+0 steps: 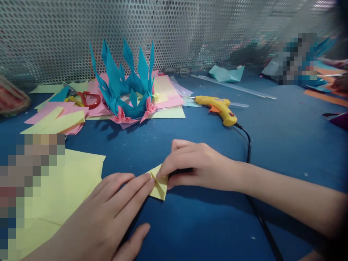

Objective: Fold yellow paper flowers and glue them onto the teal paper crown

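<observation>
A small square of yellow paper (pixel 161 192) with creased folds lies on the blue table, between my hands. My left hand (pixel 115 203) reaches in from the lower left, its fingers stretched out and the fingertips pressing on the paper's left part. The thumb is spread away from the paper. From the right comes my right hand (pixel 194 163), fingers curled, thumb and fingertips closed on the paper's right edge. Those fingers hide part of the folds.
Larger yellow sheets (pixel 78 170) lie at the left. Behind stands a blue folded-paper crown (pixel 136 110) among pink and yellow papers, near red-handled scissors (pixel 92 100). A yellow glue gun (pixel 217 104) trails its black cord (pixel 249 145) past my right forearm. A perforated metal panel (pixel 174 32) closes the back.
</observation>
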A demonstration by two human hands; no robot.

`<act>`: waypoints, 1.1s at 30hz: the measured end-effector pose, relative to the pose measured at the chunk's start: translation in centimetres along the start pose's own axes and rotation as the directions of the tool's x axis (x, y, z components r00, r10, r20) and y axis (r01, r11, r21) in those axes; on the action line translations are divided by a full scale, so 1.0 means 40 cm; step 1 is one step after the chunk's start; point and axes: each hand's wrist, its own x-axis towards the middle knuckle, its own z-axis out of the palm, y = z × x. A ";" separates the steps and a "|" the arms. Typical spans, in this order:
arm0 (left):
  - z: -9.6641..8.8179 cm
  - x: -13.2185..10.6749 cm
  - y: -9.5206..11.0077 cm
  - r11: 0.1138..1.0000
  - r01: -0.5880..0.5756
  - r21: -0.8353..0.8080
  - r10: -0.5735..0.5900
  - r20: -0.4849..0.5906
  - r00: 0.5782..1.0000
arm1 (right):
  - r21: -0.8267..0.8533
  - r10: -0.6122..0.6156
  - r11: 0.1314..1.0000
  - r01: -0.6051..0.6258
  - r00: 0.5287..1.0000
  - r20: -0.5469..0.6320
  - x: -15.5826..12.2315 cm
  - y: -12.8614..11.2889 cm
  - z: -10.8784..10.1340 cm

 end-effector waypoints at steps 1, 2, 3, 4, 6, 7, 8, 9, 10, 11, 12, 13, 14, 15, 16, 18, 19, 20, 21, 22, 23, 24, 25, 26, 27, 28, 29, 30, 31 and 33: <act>0.000 0.000 0.000 1.000 0.002 0.003 -0.002 0.001 1.000 | 0.028 0.015 0.999 -0.015 1.000 0.019 0.001 0.002 -0.001; 0.000 0.001 0.001 1.000 0.003 0.003 -0.003 0.001 1.000 | 0.047 0.022 0.999 -0.024 0.999 0.037 0.002 0.004 -0.003; 0.000 0.001 0.001 1.000 0.004 0.002 -0.004 0.002 1.000 | 0.053 0.032 0.998 -0.035 0.998 0.057 0.003 0.005 -0.004; 0.000 0.001 0.002 1.000 0.005 0.000 -0.005 0.005 1.000 | 0.052 0.039 0.998 -0.043 0.997 0.072 0.003 0.006 -0.005; 0.001 0.001 0.002 1.000 0.008 -0.009 -0.007 0.012 1.000 | 0.042 0.046 0.998 -0.050 0.995 0.084 0.003 0.007 -0.006; 0.001 0.002 0.002 1.000 0.010 -0.016 -0.010 0.012 1.000 | 0.039 0.049 0.998 -0.053 0.995 0.087 0.002 0.007 -0.006; 0.001 0.002 0.002 1.000 0.014 -0.025 -0.013 0.012 1.000 | 0.041 0.052 0.998 -0.056 0.995 0.088 0.002 0.006 -0.005; 0.001 0.003 0.001 0.999 0.019 -0.036 -0.018 0.012 1.000 | 0.045 0.054 0.997 -0.058 0.995 0.087 0.002 0.006 -0.005; 0.001 0.003 0.001 0.999 0.021 -0.043 -0.021 0.010 1.000 | 0.048 0.057 0.997 -0.061 0.995 0.085 0.002 0.005 -0.004; 0.001 0.003 0.000 0.999 0.023 -0.045 -0.022 0.009 1.000 | 0.053 0.059 0.997 -0.063 0.995 0.085 0.003 0.004 -0.004; 0.000 0.004 0.000 0.999 0.021 -0.043 -0.020 0.010 1.000 | 0.057 0.063 0.996 -0.068 0.994 0.086 0.003 0.004 -0.004; 0.000 0.004 -0.001 0.999 0.015 -0.039 -0.015 0.013 1.000 | 0.058 0.066 0.996 -0.071 0.994 0.089 0.004 0.003 -0.004; -0.001 0.004 -0.001 0.999 0.010 -0.033 -0.010 0.014 1.000 | 0.059 0.070 0.995 -0.075 0.993 0.092 0.005 0.003 -0.004; -0.002 0.004 -0.001 1.000 0.007 -0.026 -0.007 0.015 1.000 | 0.058 0.075 0.995 -0.081 0.993 0.096 0.005 0.003 -0.005; -0.002 0.005 -0.001 1.000 0.006 -0.022 -0.006 0.015 1.000 | 0.056 0.084 0.994 -0.090 0.992 0.099 0.005 0.002 -0.005; -0.004 0.006 -0.001 1.000 0.005 -0.014 -0.005 0.013 1.000 | 0.057 0.098 0.993 -0.104 0.990 0.102 0.005 0.003 -0.006; -0.005 0.007 -0.001 1.000 0.005 -0.011 -0.005 0.011 1.000 | 0.059 0.103 0.992 -0.110 0.989 0.103 0.004 0.003 -0.006; -0.006 0.007 -0.001 1.000 0.002 -0.009 -0.002 0.011 1.000 | 0.060 0.107 0.992 -0.114 0.989 0.104 0.004 0.003 -0.006; -0.006 0.008 -0.001 1.000 0.000 -0.009 0.000 0.011 1.000 | 0.060 0.110 0.991 -0.117 0.988 0.107 0.004 0.004 -0.006; -0.006 0.008 -0.001 1.000 -0.001 -0.009 0.001 0.011 1.000 | 0.060 0.108 0.992 -0.115 0.989 0.105 0.004 0.004 -0.006; -0.006 0.007 -0.001 1.000 -0.001 -0.011 0.001 0.011 1.000 | 0.059 0.104 0.992 -0.110 0.989 0.105 0.004 0.004 -0.006; -0.005 0.007 -0.002 1.000 -0.001 -0.014 0.001 0.012 1.000 | 0.056 0.102 0.993 -0.108 0.989 0.103 0.005 0.004 -0.006; -0.004 0.006 -0.002 1.000 0.000 -0.016 0.001 0.013 1.000 | 0.053 0.100 0.993 -0.106 0.990 0.103 0.005 0.004 -0.007; -0.003 0.005 -0.003 1.000 0.000 -0.019 0.000 0.014 1.000 | 0.052 0.099 0.993 -0.105 0.990 0.103 0.006 0.005 -0.007; -0.003 0.004 -0.003 1.000 0.002 -0.022 -0.001 0.015 1.000 | 0.052 0.097 0.993 -0.102 0.990 0.102 0.006 0.005 -0.007; -0.002 0.004 -0.003 1.000 0.002 -0.026 -0.001 0.018 1.000 | 0.055 0.095 0.993 -0.101 0.990 0.102 0.006 0.005 -0.008; -0.002 0.004 -0.003 1.000 0.001 -0.030 0.000 0.022 1.000 | 0.061 0.095 0.993 -0.101 0.990 0.105 0.006 0.006 -0.008; -0.002 0.004 -0.003 0.999 0.001 -0.034 -0.001 0.024 1.000 | 0.067 0.090 0.993 -0.098 0.990 0.105 0.006 0.006 -0.008; -0.002 0.004 -0.003 0.999 0.000 -0.037 0.001 0.026 1.000 | 0.072 0.087 0.993 -0.095 0.991 0.106 0.006 0.006 -0.009; -0.003 0.005 -0.003 0.999 -0.005 -0.039 0.006 0.026 1.000 | 0.075 0.094 0.992 -0.103 0.989 0.112 0.005 0.006 -0.009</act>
